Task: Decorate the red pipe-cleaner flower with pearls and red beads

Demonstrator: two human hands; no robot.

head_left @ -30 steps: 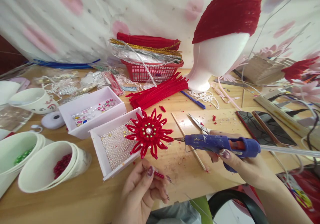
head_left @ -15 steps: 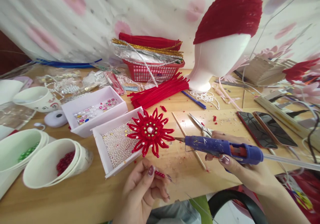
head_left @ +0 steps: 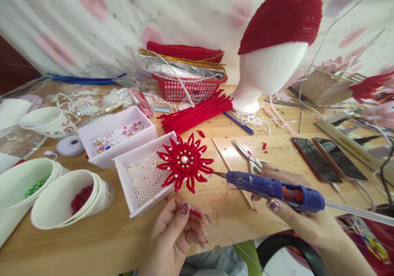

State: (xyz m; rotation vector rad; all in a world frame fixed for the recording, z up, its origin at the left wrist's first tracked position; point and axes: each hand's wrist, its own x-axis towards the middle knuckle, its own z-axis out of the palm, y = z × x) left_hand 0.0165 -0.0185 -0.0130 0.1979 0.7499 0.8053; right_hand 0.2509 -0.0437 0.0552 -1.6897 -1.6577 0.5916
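Note:
A red pipe-cleaner flower (head_left: 174, 160) with white and green beads at its centre and pearl tips stands up just above my left hand (head_left: 177, 233). My left fingers are closed around its lower end; the stem itself is hidden. Several red beads (head_left: 195, 213) in a row stick out between thumb and fingers. My right hand (head_left: 292, 210) grips a blue glue gun (head_left: 255, 181) with a clear glue stick in its back. The nozzle points left, at or very near the tip of a right-hand petal; I cannot tell whether they touch.
Pearl box (head_left: 143, 177), gem box (head_left: 123, 152), and cups of red beads (head_left: 43, 214) and green beads (head_left: 18, 173) sit left. Scissors (head_left: 246, 152) and a wooden stick (head_left: 221, 155) lie near the gun. Behind are red pipe cleaners (head_left: 197, 111) and a white head form (head_left: 264, 70).
The glue gun has tipped slightly, its nozzle end a little lower and to the left. My left hand and the flower have barely moved.

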